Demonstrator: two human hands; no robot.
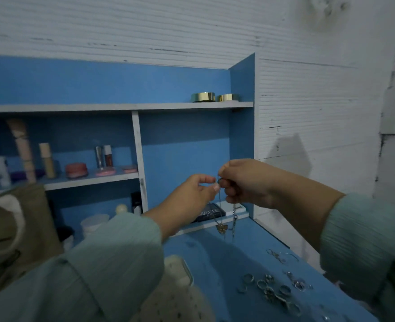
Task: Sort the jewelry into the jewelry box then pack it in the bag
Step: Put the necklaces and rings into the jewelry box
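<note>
Left hand (195, 190) and right hand (243, 182) pinch dangling necklace (221, 225)

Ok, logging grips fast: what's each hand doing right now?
Left hand: pinching the necklace chain.
Right hand: gripping the same chain, pendant dangling.

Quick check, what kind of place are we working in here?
Likely a home dressing table: cosmetics on blue shelves, rings scattered on the desk, and both hands holding up a necklace.

Shiny metal rings (271, 289); matt blue desktop (217, 256).
</note>
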